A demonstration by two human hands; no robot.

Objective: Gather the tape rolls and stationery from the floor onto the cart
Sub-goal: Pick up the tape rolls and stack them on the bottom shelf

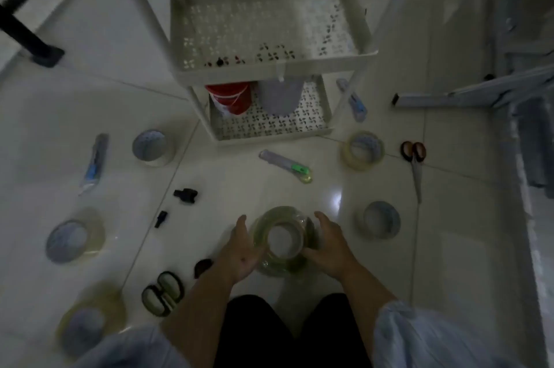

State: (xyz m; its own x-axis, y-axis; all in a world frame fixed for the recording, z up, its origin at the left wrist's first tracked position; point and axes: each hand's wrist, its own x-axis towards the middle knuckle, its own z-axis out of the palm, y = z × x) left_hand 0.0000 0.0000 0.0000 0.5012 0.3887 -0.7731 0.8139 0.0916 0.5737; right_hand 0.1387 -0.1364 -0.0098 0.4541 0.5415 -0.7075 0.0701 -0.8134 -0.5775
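A stack of clear tape rolls (280,238) in shiny wrap sits low in front of me, between my hands. My left hand (241,250) cups its left side and my right hand (328,243) curls round its right side. Other tape rolls lie on the floor at the left (153,147), right (362,150), near right (380,219), near left (75,240) and bottom left (90,319). Utility knives (284,165) (96,162) (353,100), orange-handled scissors (415,163) and black scissors (163,292) lie around. The white cart (269,67) stands ahead with a bare top tray.
The cart's lower tray (269,130) holds a red container (229,97) and a grey item (280,97). Small black clips (186,195) (161,218) lie on the tiles. A black furniture leg (27,34) stands far left, and a metal frame (449,97) at the right.
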